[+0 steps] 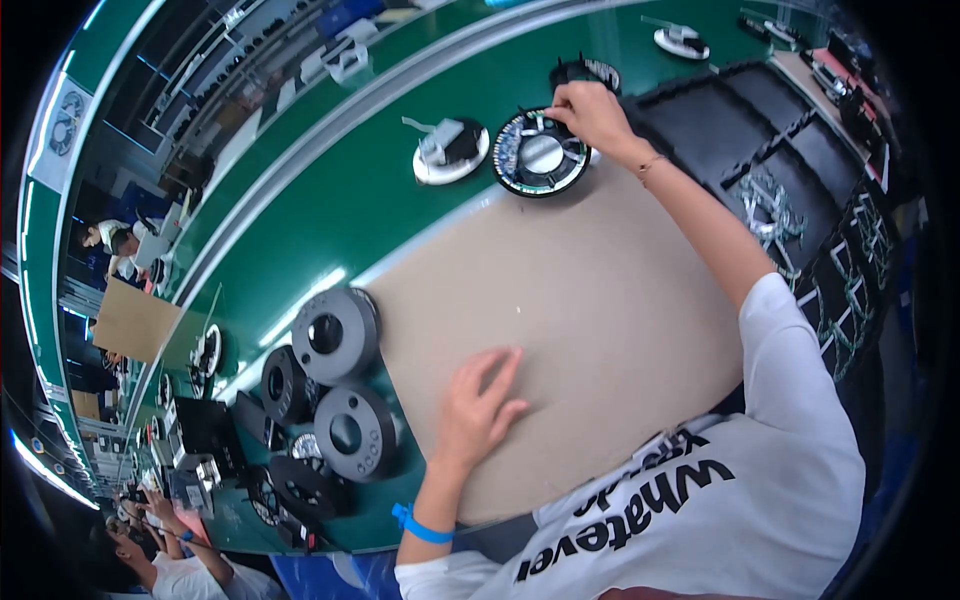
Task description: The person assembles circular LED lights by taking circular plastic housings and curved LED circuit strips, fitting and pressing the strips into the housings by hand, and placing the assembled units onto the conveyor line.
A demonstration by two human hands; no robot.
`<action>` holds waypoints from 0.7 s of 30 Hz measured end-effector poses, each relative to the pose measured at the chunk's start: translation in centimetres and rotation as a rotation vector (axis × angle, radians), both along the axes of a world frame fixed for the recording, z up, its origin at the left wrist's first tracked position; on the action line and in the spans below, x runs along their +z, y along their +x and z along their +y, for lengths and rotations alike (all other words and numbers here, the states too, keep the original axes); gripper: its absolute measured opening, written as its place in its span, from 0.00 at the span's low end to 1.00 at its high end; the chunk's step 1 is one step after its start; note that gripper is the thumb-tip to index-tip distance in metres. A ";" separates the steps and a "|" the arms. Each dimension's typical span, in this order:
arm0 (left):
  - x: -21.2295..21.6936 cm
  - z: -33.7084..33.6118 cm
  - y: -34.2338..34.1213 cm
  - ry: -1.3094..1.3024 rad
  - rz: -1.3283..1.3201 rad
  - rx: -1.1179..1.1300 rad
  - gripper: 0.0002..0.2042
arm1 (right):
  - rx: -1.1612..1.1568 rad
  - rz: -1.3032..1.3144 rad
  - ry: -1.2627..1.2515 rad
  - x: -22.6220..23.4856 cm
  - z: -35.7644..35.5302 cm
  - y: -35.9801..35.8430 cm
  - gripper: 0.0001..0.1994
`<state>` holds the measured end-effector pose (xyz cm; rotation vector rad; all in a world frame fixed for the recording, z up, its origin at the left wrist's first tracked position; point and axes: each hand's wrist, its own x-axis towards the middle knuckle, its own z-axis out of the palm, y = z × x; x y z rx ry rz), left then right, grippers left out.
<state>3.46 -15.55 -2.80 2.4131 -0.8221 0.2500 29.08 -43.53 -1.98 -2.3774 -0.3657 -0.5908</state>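
Observation:
My right hand point(592, 112) reaches out to the far edge of the brown mat point(610, 290). Its fingers are pinched on the upper rim of a round black housing point(512, 165) with a ring-shaped circuit board and a pale round centre. The housing sits partly on the green bench, at the mat's far edge. My left hand point(475, 408), slightly blurred, hovers over the near left part of the mat, fingers apart and holding nothing. Left of the housing lies a white disc point(435, 172) with a grey and black part on it. Another black round part point(570, 72) lies just behind my right hand.
Several grey round covers point(338, 332) are grouped on the green bench point(260, 240) at the mat's left. To the right are black trays point(690, 115), one holding a bundle of wired parts point(765, 208). Other people point(165, 570) work farther left along the bench.

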 end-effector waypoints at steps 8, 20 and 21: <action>-1.3 -1.0 -0.2 0.065 0.111 -0.069 0.23 | -0.358 0.286 0.071 -4.7 0.6 7.2 0.12; -2.2 -2.6 0.7 0.070 0.161 -0.063 0.22 | -0.285 0.228 -0.548 -6.8 -3.8 8.4 0.09; -2.4 -2.7 0.6 0.069 0.163 -0.059 0.21 | -0.280 0.329 -0.522 -7.2 -3.7 8.5 0.10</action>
